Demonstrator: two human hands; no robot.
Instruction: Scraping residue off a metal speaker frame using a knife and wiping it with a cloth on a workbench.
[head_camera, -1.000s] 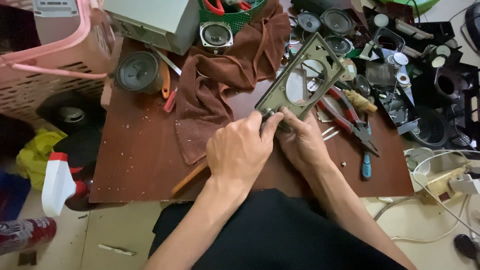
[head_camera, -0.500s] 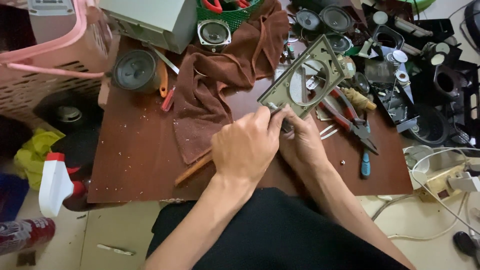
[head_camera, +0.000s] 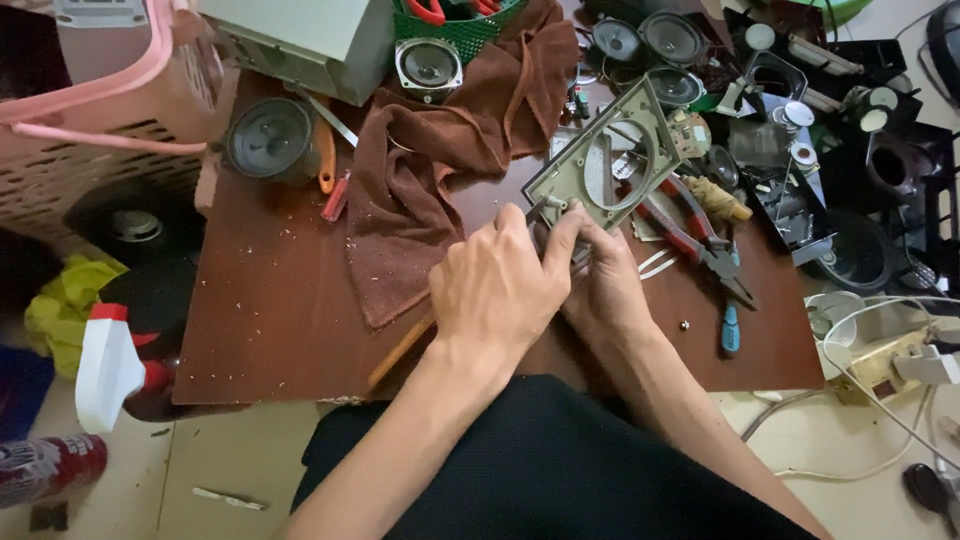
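Head view. Landmark: grey-green rectangular plastic panel with a round opening (head_camera: 607, 166), standing tilted on the reddish-brown wooden surface (head_camera: 270, 300), near its far right part.

Left hand (head_camera: 497, 290): just below the panel's lower-left corner, fingers curled narrow; thumb and forefinger pinch at that corner. Whether a small tool sits in the grip, I cannot tell.

Right hand (head_camera: 600, 285): tucked behind and right of the left hand, below the panel's lower edge, fingers closed; it seems to steady the panel from underneath, contact mostly hidden.

Around the panel: crumpled brown cloth (head_camera: 440, 150) to its left; red-handled pliers (head_camera: 690, 235) just right of it, partly under it; blue-handled screwdriver (head_camera: 730, 328) below-right; 1 round black loudspeaker (head_camera: 270, 138) far left, beyond the cloth.

Handling judgement: panel looks light, stiff, thin-walled; likely brittle around the opening and screw posts. Best held by the outer frame edges or a corner, not by the ring.
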